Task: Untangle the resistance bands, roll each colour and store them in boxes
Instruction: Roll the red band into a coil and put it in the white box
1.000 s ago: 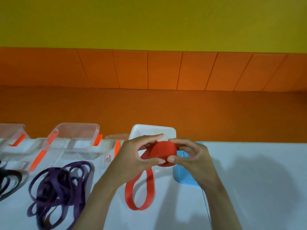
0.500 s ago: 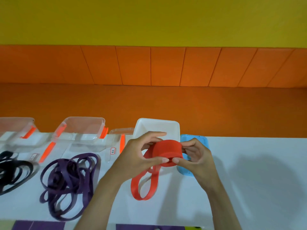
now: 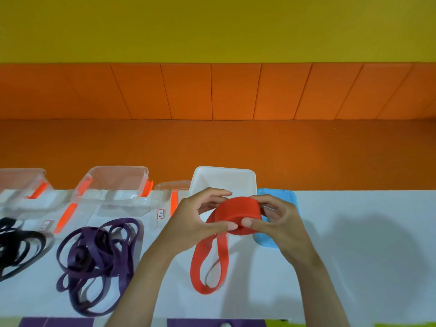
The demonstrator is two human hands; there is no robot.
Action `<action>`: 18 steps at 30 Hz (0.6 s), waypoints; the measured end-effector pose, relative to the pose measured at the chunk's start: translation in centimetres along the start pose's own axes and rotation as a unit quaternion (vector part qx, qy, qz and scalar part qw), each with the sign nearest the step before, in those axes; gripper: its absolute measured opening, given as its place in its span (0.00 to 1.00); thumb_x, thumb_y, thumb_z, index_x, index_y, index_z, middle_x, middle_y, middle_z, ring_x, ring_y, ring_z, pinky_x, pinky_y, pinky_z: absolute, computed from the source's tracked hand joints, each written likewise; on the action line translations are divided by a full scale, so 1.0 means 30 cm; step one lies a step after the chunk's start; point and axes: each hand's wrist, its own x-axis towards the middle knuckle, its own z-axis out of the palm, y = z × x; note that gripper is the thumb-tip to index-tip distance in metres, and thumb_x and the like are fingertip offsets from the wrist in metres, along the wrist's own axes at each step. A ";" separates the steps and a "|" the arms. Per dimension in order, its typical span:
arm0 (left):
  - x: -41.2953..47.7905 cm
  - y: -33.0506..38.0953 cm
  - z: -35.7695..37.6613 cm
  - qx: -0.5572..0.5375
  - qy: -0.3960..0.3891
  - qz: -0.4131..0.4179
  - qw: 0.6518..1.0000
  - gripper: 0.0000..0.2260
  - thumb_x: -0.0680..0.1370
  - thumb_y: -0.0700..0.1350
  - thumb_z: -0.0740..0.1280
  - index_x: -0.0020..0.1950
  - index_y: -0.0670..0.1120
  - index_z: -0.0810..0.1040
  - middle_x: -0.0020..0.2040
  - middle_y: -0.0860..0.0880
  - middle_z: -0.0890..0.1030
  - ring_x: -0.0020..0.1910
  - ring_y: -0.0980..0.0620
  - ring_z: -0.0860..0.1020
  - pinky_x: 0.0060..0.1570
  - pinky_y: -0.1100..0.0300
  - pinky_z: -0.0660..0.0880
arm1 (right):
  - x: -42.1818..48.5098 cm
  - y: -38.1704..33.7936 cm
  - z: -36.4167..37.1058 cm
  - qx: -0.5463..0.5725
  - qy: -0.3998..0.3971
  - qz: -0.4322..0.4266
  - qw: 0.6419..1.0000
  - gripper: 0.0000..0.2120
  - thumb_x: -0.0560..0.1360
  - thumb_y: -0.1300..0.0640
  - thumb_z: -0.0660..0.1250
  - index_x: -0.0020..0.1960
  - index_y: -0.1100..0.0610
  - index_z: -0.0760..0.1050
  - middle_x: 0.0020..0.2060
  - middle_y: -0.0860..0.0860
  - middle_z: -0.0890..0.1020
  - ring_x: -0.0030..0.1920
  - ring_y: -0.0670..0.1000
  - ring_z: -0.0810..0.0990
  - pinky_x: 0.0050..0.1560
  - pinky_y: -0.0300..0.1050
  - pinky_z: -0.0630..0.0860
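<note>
A red resistance band [image 3: 236,212] is partly wound into a thick roll held above the white table. My left hand [image 3: 195,220] grips the roll's left side, thumb underneath. On the right side my right hand [image 3: 276,223] pinches it, thumb tip meeting the left thumb. The band's loose tail hangs down in a loop that reaches the table. Directly behind the roll stands an open white box [image 3: 245,179]. A tangled purple band [image 3: 99,253] lies to the left, and a black band [image 3: 16,246] lies at the far left edge.
Two clear boxes with orange latches, one [image 3: 115,182] behind the purple band and one [image 3: 21,185] at far left, stand open. Clear lids [image 3: 171,190] lie between them. A blue lid [image 3: 287,197] lies under my right hand. The white table [image 3: 365,256] stretches right; an orange bench runs behind.
The roll has grown a little as more red band was wound on, and the hanging loop is shorter. The view has tipped down slightly, showing the table's near edge.
</note>
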 end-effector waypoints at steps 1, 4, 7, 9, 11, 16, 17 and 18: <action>0.008 -0.001 -0.008 0.001 -0.007 -0.004 1.000 0.24 0.68 0.58 0.83 0.62 0.61 0.82 0.57 0.61 0.86 0.60 0.58 0.84 0.62 0.68 0.77 | 0.004 0.001 0.002 0.026 0.001 0.001 1.000 0.23 0.64 0.46 0.86 0.56 0.50 0.85 0.52 0.52 0.88 0.55 0.54 0.86 0.53 0.41 0.82; 0.021 -0.009 -0.046 0.049 -0.037 -0.016 0.998 0.21 0.69 0.56 0.84 0.59 0.61 0.83 0.55 0.63 0.86 0.58 0.61 0.84 0.58 0.73 0.76 | 0.016 0.001 0.013 0.048 -0.019 0.017 0.999 0.21 0.66 0.50 0.85 0.56 0.51 0.84 0.53 0.52 0.87 0.57 0.53 0.86 0.55 0.42 0.82; 0.036 -0.025 -0.063 0.115 -0.052 0.000 0.992 0.19 0.71 0.55 0.83 0.59 0.61 0.84 0.54 0.66 0.85 0.57 0.62 0.83 0.59 0.71 0.77 | 0.032 0.007 0.017 -0.050 -0.061 0.035 0.996 0.24 0.68 0.54 0.85 0.61 0.42 0.83 0.58 0.45 0.86 0.64 0.48 0.82 0.56 0.40 0.82; 0.046 -0.032 -0.052 0.137 -0.050 0.020 0.989 0.18 0.71 0.55 0.82 0.59 0.62 0.84 0.54 0.67 0.85 0.57 0.62 0.82 0.58 0.69 0.78 | 0.046 0.003 0.012 -0.091 -0.068 0.035 0.993 0.25 0.67 0.53 0.85 0.61 0.41 0.83 0.58 0.44 0.86 0.64 0.48 0.81 0.56 0.42 0.83; 0.045 -0.043 -0.040 0.104 -0.028 0.038 0.993 0.20 0.71 0.54 0.82 0.59 0.66 0.82 0.56 0.67 0.84 0.59 0.62 0.82 0.57 0.71 0.77 | 0.057 -0.004 0.009 -0.089 -0.054 0.022 0.994 0.22 0.66 0.51 0.85 0.58 0.43 0.85 0.56 0.47 0.87 0.62 0.50 0.83 0.54 0.42 0.84; 0.034 -0.069 -0.055 -0.049 -0.016 -0.028 0.998 0.23 0.68 0.56 0.83 0.62 0.61 0.83 0.59 0.56 0.86 0.63 0.53 0.84 0.66 0.60 0.78 | 0.061 0.019 0.018 0.047 -0.015 0.026 0.998 0.17 0.69 0.50 0.81 0.57 0.49 0.86 0.54 0.53 0.88 0.56 0.55 0.87 0.49 0.45 0.84; 0.031 -0.071 -0.060 -0.055 -0.019 -0.038 0.998 0.23 0.67 0.55 0.84 0.60 0.60 0.84 0.58 0.54 0.87 0.61 0.52 0.85 0.65 0.59 0.79 | 0.060 0.029 0.021 0.052 -0.021 0.032 0.998 0.18 0.70 0.49 0.81 0.58 0.49 0.85 0.55 0.54 0.87 0.57 0.56 0.86 0.50 0.45 0.84; 0.028 -0.072 -0.063 -0.052 -0.019 -0.045 0.997 0.22 0.67 0.55 0.84 0.59 0.59 0.84 0.56 0.54 0.88 0.58 0.52 0.85 0.64 0.60 0.80 | 0.060 0.036 0.021 0.044 -0.037 0.036 0.998 0.19 0.71 0.47 0.81 0.59 0.49 0.84 0.56 0.54 0.87 0.58 0.55 0.86 0.52 0.44 0.83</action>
